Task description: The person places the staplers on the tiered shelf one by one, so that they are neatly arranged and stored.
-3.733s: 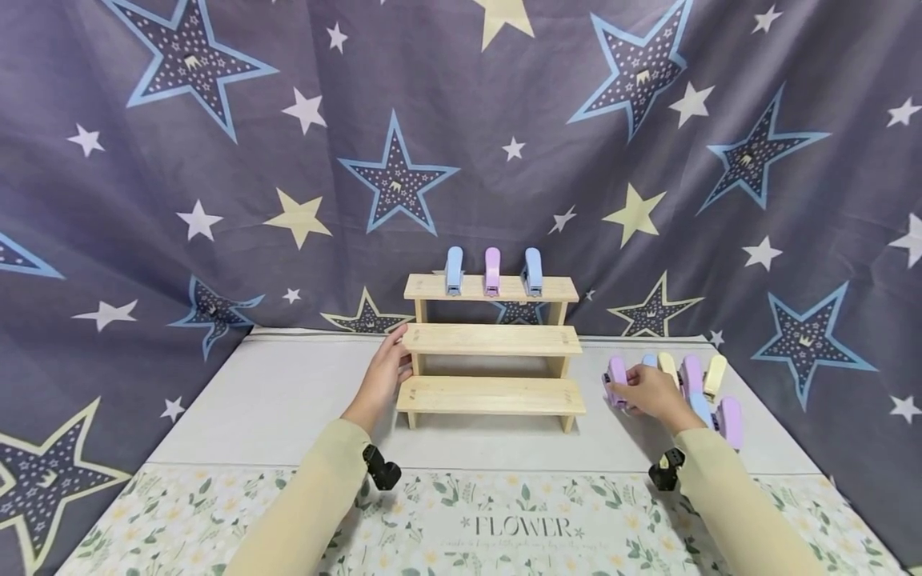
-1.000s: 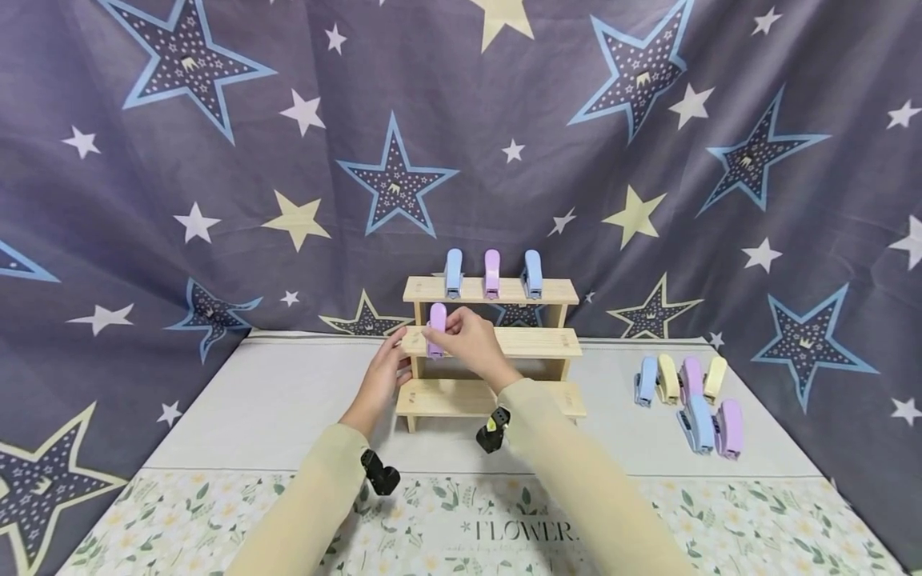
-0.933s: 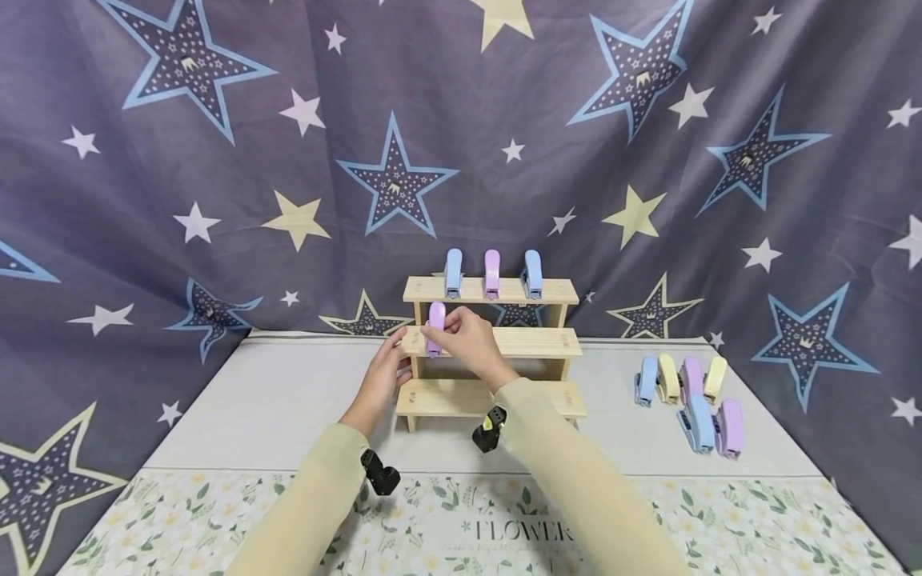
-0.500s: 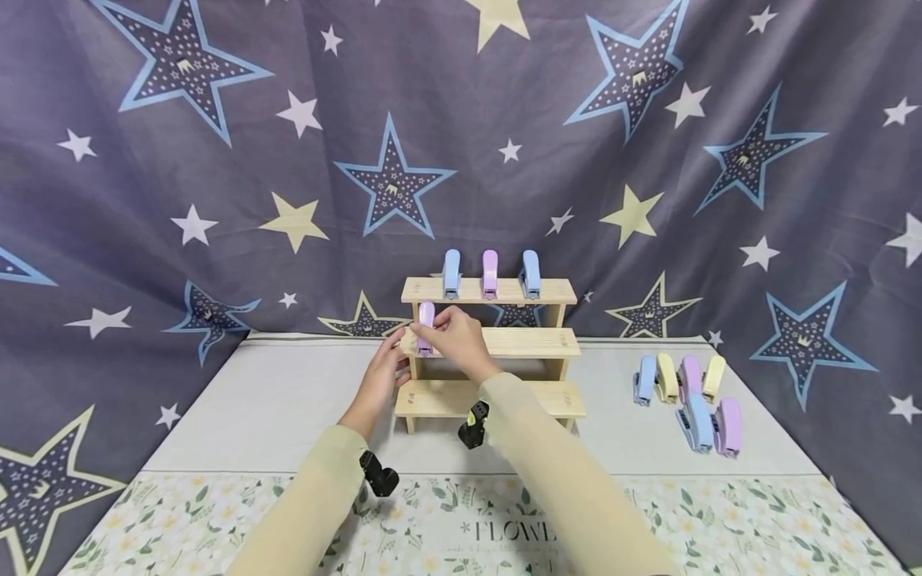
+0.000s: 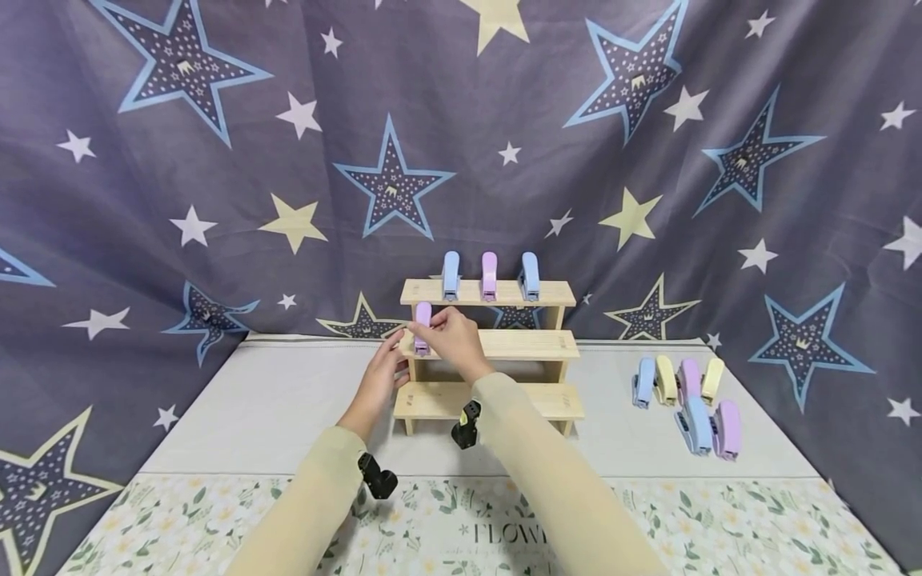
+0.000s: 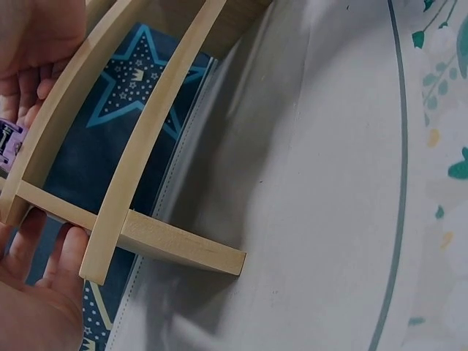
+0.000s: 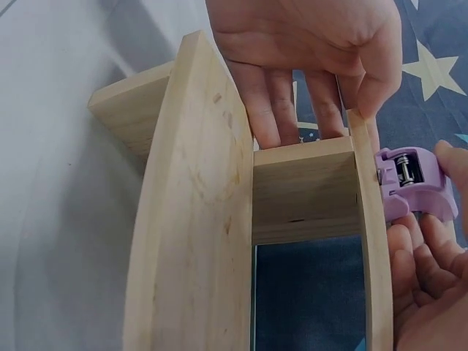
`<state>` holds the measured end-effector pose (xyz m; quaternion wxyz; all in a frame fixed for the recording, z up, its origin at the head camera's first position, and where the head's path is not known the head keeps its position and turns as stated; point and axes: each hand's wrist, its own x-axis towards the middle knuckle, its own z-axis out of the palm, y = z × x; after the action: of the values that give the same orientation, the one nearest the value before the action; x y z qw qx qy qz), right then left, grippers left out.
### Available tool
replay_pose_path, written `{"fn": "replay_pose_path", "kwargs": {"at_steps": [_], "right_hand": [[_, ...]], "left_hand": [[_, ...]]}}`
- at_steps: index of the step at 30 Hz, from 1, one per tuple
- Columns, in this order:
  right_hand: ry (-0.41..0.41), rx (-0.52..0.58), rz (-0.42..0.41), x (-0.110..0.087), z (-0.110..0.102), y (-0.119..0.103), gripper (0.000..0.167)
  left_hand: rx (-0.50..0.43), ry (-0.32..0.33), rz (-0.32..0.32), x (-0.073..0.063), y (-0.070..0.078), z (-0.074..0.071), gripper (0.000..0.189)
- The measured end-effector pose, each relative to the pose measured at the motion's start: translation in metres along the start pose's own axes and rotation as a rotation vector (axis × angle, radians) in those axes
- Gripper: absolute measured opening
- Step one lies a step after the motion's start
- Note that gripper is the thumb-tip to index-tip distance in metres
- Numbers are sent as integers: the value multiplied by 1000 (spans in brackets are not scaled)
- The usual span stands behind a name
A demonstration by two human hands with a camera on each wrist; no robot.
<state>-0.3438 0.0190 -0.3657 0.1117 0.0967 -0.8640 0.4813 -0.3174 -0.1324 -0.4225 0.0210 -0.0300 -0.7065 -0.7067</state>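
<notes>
My right hand (image 5: 458, 342) pinches a purple stapler (image 5: 422, 326) at the left end of the middle shelf of a three-tier wooden stand (image 5: 490, 398). In the right wrist view, the front of the purple stapler (image 7: 415, 183) sits right at the shelf board, with thumb and fingers on either side of it. My left hand (image 5: 378, 384) holds the stand's left end at the middle tier, its fingers (image 7: 274, 102) against the side support below the board. Along the top shelf stand a blue stapler (image 5: 450, 276), a purple stapler (image 5: 489, 276) and another blue stapler (image 5: 529, 276).
Right of the stand, several staplers are grouped on the white table (image 5: 288, 408): blue (image 5: 644, 382), yellow (image 5: 666, 380) and purple (image 5: 727, 430) ones among them. A floral cloth (image 5: 180, 520) covers the front edge. A star-patterned curtain (image 5: 504, 96) hangs close behind.
My right hand has brought the purple stapler from the right-hand group to the middle shelf, then shifted it left toward the shelf's end. My left hand has stayed on the stand.
</notes>
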Motion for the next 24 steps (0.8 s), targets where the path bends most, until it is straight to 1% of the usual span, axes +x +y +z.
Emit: {"fn": "replay_pose_path", "kwargs": {"at_steps": [7,13,17,20,24], "right_hand": [[-3,17,-9,-2,-1,1,46],[-63,58,-26,-6,-9,4,51],[-105,57,-45,-10,-19,8,46],[-131,17,-79,-12,-26,11,42],[-150,-37,-131,-15,-37,15,32]], "left_hand": [[8,-4,2,-1,-1,0,54],[2,-7,2,-1,2,1,54],[-11,-9,-12,-1,2,2,55],[-19,-6,-21,-1,1,1,55],[-31,-3,-11,-1,0,1,55]]}}
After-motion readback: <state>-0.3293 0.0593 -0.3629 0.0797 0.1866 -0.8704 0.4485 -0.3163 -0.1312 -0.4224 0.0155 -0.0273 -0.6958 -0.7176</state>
